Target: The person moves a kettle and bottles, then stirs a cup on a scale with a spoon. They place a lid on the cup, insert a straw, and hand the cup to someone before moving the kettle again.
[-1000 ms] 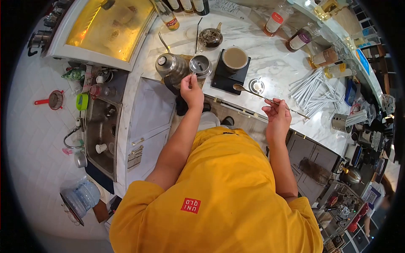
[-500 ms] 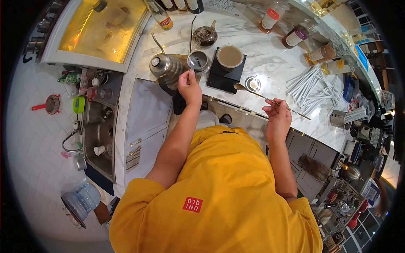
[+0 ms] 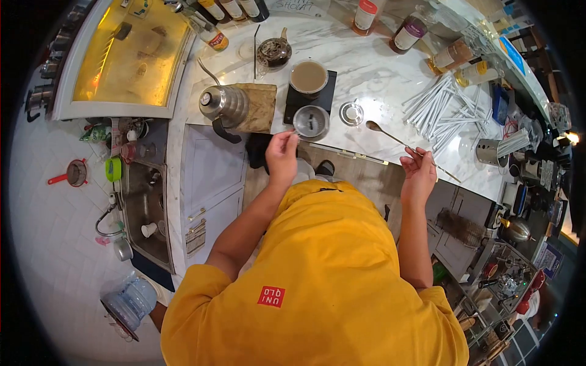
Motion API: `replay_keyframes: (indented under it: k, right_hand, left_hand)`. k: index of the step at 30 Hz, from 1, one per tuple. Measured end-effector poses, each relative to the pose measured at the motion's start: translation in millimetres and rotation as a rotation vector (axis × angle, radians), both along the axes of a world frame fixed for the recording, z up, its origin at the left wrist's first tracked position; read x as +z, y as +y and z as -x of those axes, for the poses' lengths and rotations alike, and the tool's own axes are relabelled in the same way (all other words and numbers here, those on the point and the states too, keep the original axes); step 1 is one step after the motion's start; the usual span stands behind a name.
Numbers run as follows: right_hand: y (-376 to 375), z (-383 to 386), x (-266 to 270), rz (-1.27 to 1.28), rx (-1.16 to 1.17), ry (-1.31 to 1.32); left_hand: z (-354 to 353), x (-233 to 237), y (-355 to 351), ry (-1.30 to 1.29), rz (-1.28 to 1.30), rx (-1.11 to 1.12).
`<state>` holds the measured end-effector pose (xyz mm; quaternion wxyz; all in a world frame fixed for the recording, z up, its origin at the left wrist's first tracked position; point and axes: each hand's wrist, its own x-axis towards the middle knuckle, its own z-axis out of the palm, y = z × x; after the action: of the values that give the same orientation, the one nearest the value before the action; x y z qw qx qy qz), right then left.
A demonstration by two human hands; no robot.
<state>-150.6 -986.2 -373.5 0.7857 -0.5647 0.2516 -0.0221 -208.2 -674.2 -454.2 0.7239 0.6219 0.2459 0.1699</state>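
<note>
My left hand (image 3: pixel 283 160) pinches the edge of a small round metal cup (image 3: pixel 311 122) with a dark patch inside; what the patch is, I cannot make out. That cup is over the front of a black scale (image 3: pixel 294 104). On the scale stands a cup of milky brown drink (image 3: pixel 308 77). A long-handled spoon (image 3: pixel 390 135) is between the fingers of my right hand (image 3: pixel 419 172), its bowl pointing left. Between the scale and the spoon lies a small round silver lid (image 3: pixel 351 113). A gooseneck kettle (image 3: pixel 226 105) stands left of my left hand, beside a brown cloth (image 3: pixel 261 107).
A glass teapot (image 3: pixel 274 52) with dark contents and a thin black stick (image 3: pixel 256 52) are at the back. Many white straws (image 3: pixel 436 110) spread over the right side, before several bottles (image 3: pixel 407 32). A sink (image 3: pixel 144 189) lies left.
My left hand has brought the small metal cup rightward and nearer, from beside the kettle to the scale's front. My right hand, with the spoon, has shifted slightly right. The view has moved too.
</note>
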Motion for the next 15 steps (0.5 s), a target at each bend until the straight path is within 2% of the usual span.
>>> replay_keyframes:
  k: [4, 8, 15]
  right_hand:
    - [-21, -4, -16, 0.030, -0.085, 0.002]
    - [-26, -9, -35, 0.032, -0.150, 0.028]
    - [-25, -13, -65, -0.052, -0.147, 0.118]
  left_hand:
    - [-35, 13, -32, 0.016, 0.021, -0.136]
    - [-67, -3, -59, 0.011, 0.031, -0.196]
    - [-89, -16, -81, 0.100, 0.050, -0.189]
